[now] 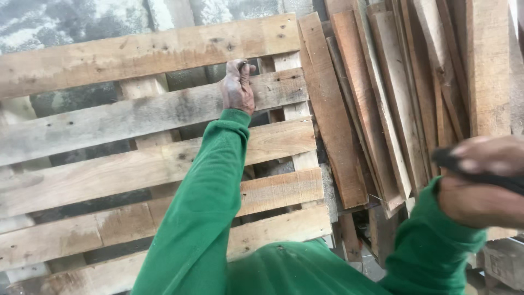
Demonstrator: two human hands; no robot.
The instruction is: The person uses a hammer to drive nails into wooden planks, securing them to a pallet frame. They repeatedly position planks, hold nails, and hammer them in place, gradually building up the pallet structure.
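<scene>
Rough grey wall behind. Left hand [237, 87] reaches far out, arm straight, fingers clamped over a slat's top edge on the upright pallet [136, 142]; slats run left-right. Right hand [483, 183], near right, blurry, closed around a dark tool [475, 169].

A rough grey wall [71, 24], mottled with pale and dark patches like worn concrete, fills the top left and shows again through gaps lower down. To the right, a stack of loose planks [382, 98] leans against it, long narrow boards of reddish and pale brown wood standing nearly upright and fanned a little, overlapping one another. A broader pale board [488, 65] stands at the far right edge. Below the leaning planks lie short offcuts and blocks of wood [502, 262] in shadow, with a small patch of grey floor [368, 265] among them. The light is soft, even daylight without hard shadows.
</scene>
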